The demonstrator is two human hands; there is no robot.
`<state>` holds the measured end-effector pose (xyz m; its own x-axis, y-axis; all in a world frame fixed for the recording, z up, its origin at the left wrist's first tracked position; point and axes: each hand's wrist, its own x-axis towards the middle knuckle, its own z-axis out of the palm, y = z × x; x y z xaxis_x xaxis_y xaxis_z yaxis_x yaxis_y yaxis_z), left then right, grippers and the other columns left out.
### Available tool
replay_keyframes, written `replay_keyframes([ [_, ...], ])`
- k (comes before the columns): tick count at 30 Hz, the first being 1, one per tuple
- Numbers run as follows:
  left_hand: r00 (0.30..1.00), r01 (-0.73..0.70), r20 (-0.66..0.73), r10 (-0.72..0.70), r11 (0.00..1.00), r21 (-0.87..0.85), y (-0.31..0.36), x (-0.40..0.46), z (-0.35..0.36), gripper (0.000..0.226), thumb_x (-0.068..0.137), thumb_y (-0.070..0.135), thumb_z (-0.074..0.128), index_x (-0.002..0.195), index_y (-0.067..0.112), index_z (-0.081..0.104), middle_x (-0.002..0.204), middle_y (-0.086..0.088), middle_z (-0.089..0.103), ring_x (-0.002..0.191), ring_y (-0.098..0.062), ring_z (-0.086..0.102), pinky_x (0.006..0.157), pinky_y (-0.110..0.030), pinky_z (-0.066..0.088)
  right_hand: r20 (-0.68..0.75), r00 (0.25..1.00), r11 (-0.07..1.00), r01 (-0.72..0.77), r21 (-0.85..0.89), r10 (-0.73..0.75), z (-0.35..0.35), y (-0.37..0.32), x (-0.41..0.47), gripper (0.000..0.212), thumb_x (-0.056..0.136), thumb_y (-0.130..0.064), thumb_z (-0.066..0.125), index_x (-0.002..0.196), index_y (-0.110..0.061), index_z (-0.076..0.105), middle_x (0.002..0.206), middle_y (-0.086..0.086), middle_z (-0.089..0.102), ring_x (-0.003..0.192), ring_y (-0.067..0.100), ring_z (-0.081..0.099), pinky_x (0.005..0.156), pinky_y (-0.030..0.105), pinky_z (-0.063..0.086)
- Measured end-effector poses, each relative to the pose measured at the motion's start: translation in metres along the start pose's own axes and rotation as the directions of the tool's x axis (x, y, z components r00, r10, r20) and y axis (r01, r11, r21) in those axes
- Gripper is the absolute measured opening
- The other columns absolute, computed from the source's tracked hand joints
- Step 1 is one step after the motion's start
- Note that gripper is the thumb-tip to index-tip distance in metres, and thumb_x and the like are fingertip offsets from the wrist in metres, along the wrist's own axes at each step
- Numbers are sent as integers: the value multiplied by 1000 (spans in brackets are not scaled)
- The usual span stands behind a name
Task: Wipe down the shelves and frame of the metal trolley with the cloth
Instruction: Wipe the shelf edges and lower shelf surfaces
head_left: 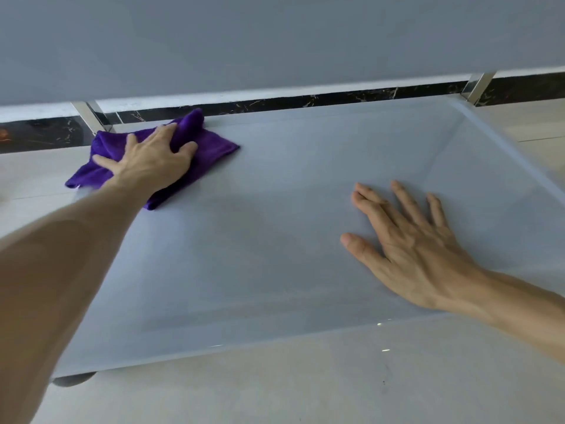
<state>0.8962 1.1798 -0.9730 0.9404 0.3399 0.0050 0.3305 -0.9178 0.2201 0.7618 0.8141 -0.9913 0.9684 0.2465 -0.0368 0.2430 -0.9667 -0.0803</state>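
Note:
A low grey metal trolley shelf fills most of the view. A purple cloth lies crumpled at its far left corner. My left hand presses flat on the cloth with fingers spread. My right hand rests palm down on the bare shelf at the right, fingers apart and holding nothing. Shiny upright posts of the frame stand at the far left corner and the far right corner. The underside of the upper shelf spans the top of the view.
Pale floor tiles lie in front of and beside the trolley. A dark marbled skirting runs along the wall behind it. A wheel shows under the shelf's near left corner.

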Motion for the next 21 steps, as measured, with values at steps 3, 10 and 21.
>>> replay_keyframes([
  [3, 996, -79, 38, 79, 997, -22, 33, -1, 5, 66, 91, 68, 36, 151, 49, 17, 164, 0, 21, 153, -19, 4, 111, -73, -8, 7, 1000, 1000, -7, -2, 7, 0, 0, -1, 85, 78, -79, -11, 152, -38, -5, 158, -31, -17, 153, 19, -12, 119, 57, -2],
  [10, 858, -502, 123, 499, 865, -14, 141, -29, 29, 60, 94, 67, 27, 151, 54, 12, 162, 24, 13, 153, -22, 3, 109, -74, -9, 12, 1000, 1000, -11, 20, 11, -1, -3, -2, 85, 78, -80, -11, 152, -38, -6, 156, -32, -20, 152, 16, -15, 120, 56, -5],
  [21, 853, -518, 115, 509, 853, 67, 87, -12, 18, 60, 93, 74, 14, 150, 56, 10, 162, 25, 10, 152, -10, 5, 118, -62, 1, 12, 999, 998, -35, 49, 35, -4, -1, -2, 80, 77, -82, -8, 149, -47, -7, 153, -38, -20, 151, 11, -15, 122, 51, -5],
])
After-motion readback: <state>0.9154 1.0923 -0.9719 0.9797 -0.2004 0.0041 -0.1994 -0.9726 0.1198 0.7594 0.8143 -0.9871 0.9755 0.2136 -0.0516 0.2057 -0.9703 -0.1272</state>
